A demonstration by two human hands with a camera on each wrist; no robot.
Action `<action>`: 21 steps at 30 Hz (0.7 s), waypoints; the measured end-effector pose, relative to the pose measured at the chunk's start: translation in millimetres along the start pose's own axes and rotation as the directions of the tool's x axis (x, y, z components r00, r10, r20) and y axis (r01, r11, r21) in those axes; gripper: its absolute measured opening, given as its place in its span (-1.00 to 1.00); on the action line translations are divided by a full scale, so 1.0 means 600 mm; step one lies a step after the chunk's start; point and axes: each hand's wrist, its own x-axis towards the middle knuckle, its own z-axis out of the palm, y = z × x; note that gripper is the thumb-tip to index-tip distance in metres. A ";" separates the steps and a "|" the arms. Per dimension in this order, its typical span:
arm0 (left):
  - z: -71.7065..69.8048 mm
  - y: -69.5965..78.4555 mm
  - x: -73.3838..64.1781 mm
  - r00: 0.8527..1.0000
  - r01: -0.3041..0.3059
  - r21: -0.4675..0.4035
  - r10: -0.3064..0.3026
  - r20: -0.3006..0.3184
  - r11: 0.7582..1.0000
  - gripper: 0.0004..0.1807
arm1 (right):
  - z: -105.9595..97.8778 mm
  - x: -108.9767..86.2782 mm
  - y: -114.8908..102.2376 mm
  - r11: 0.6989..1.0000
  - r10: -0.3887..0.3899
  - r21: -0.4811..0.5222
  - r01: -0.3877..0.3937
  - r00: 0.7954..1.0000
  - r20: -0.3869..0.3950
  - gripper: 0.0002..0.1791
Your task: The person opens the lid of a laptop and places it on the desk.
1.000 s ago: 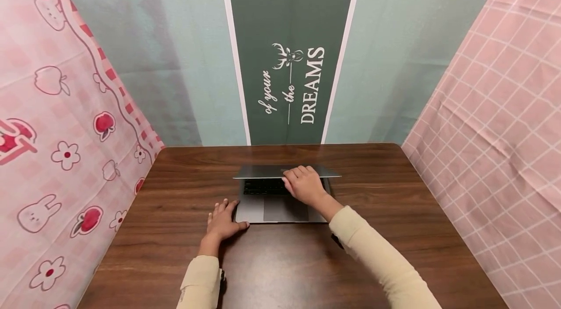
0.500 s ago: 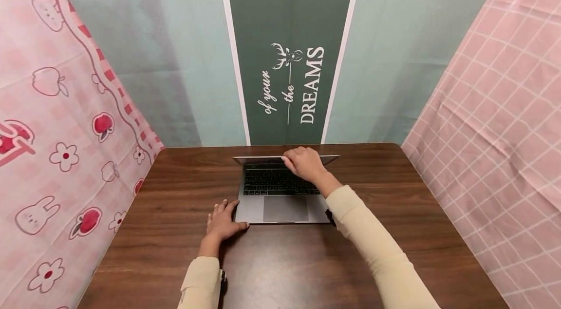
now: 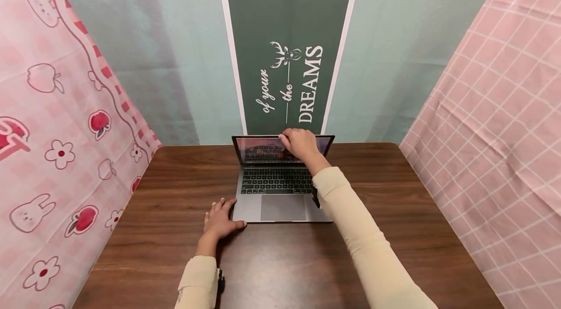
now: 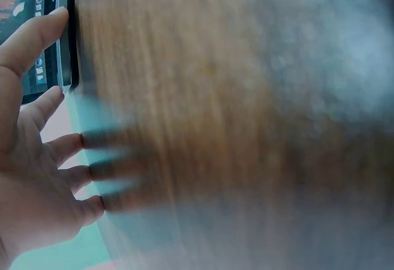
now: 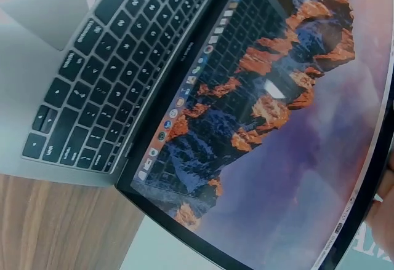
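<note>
A grey laptop (image 3: 282, 206) stands on the wooden table with its lid raised and its screen (image 5: 271, 110) lit, showing orange-and-blue mountains. My right hand (image 3: 300, 143) holds the top edge of the lid, with the fingers over the rim; in the right wrist view only a bit of that hand (image 5: 383, 211) shows at the right edge. My left hand (image 3: 218, 220) lies spread at the front left corner of the base, thumb at the front edge and forefinger along the left side. The left wrist view shows this hand (image 4: 31, 178) with its fingers apart.
The brown wooden table (image 3: 166, 192) surrounds the laptop. Behind it hangs a green and pale blue curtain (image 3: 289, 7) with white lettering. Pink patterned cloths drape the left side (image 3: 74, 119) and right side (image 3: 495, 128).
The laptop lid has swung up and back from nearly closed, baring the keyboard and lit screen. My right hand has moved up and away with it. The left hand has stayed at the corner.
</note>
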 end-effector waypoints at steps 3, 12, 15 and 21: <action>-0.001 -0.002 0.000 1.000 0.003 0.002 -0.003 0.000 1.000 -0.13 | -0.003 0.014 -0.002 0.998 0.062 -0.016 -0.062 0.998 0.014 -0.63; -0.001 -0.001 0.002 1.000 0.003 0.010 -0.003 0.004 1.000 -0.14 | -0.009 0.033 -0.001 0.988 0.137 -0.069 -0.138 0.990 -0.028 -0.64; -0.001 0.000 0.001 1.000 0.003 0.012 -0.003 -0.001 1.000 -0.14 | -0.007 0.040 -0.001 0.987 0.134 -0.084 -0.139 0.989 -0.062 -0.64; -0.003 -0.002 -0.001 1.000 0.009 0.015 -0.008 -0.006 1.000 -0.14 | -0.004 0.059 -0.009 0.981 0.130 -0.133 -0.144 0.986 -0.106 -0.70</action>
